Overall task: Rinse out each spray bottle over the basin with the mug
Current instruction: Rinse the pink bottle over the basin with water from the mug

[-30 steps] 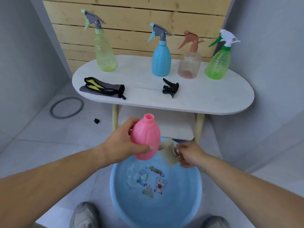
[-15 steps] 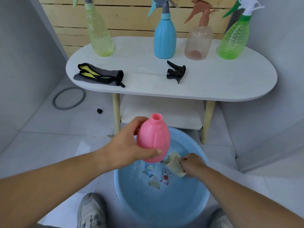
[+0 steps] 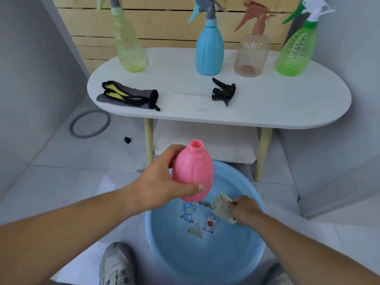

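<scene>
My left hand grips an open pink spray bottle without its head, upright over the far rim of the blue basin. My right hand holds a beige mug tipped on its side low inside the basin, its mouth pointing left toward the cartoon prints on the bottom. A black spray head with its clear tube lies on the white table. At the table's back stand a yellow bottle, a blue bottle, a peach bottle and a green bottle.
A folded grey and yellow cloth lies at the table's left. A grey ring and a small black cap are on the tiled floor to the left. My shoes flank the basin's near side. Grey walls close in on both sides.
My right hand has lowered the mug from near the bottle down into the basin and tipped it sideways. The pink bottle stays in my left hand; the view shifted closer to the table.
</scene>
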